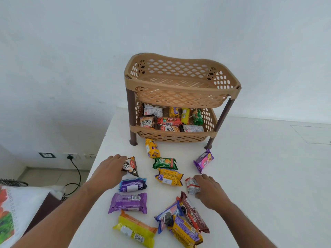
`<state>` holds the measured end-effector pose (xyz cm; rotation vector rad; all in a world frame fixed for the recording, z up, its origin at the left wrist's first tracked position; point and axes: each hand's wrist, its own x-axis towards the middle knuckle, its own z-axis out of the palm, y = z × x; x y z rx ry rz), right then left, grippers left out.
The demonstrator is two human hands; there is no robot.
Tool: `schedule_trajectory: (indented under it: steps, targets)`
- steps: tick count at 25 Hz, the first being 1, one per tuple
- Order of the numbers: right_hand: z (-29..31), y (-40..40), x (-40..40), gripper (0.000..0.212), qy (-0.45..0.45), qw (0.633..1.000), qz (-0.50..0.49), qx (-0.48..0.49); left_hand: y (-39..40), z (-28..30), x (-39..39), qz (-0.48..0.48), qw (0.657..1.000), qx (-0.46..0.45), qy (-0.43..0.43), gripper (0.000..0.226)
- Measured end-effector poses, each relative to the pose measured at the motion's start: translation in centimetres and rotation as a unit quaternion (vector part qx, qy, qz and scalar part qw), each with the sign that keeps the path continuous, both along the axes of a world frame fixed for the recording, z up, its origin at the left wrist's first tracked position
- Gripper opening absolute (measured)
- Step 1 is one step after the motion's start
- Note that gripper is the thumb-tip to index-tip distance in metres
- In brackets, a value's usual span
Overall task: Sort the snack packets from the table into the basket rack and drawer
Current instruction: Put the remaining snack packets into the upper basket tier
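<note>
**Lower basket filling, top basket waiting**

While the rack (180, 97) is standing at the back of the white table (259, 176), we are reaching for two packets at once. Our left hand (112, 170) is curling its fingers onto a black peanut packet (131, 167) in front of the rack's left leg, gripping its edge. Our right hand (208, 187) is closing loosely over a small red and white packet (190, 185) in front of the rack's right leg; how firmly it is gripping we cannot tell.

We are judging the job at somewhere near halfway. The lower basket (172, 136) is holding roughly nine packets, the top basket (179, 81) is showing nothing inside, and about a dozen packets are lying on the table in front of the rack. No drawer is showing in this view.

The rack is looking like rigid tan plastic with a lattice of holes, on dark brown round legs. The packets are glossy, crinkly foil pillows, light and slippery: a green biscuit packet (165, 163), a purple packet (203, 160), a yellow packet (152, 148), all just in front of the rack.
</note>
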<state>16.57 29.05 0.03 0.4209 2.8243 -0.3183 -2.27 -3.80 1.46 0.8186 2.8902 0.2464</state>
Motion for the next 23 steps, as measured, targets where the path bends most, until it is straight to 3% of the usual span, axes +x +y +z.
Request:
schedule_trajectory:
  steps: [6,10,14,17,23]
  targets:
    - [2.5,1.5,-0.8,0.062,-0.030,0.999,0.013,-0.010,2.5,5.8,0.5,-0.042,0.998,0.028,0.022,0.047]
    - [8.9,2.5,-2.9,0.056,-0.012,0.999,0.030,-0.024,5.3,12.1,0.4,-0.078,0.991,0.113,-0.009,0.046]
    - [18.4,3.2,-5.8,0.049,0.071,0.995,0.062,-0.033,8.2,20.9,-0.3,-0.138,0.971,0.194,-0.001,0.046]
    - [25.7,3.3,-7.4,0.053,0.141,0.986,0.085,-0.031,10.4,26.7,-1.8,-0.165,0.958,0.225,0.063,0.039]
    - [33.2,4.2,-13.4,0.060,0.258,0.961,0.102,0.012,14.3,31.0,-8.1,-0.123,0.952,0.262,0.103,0.037]
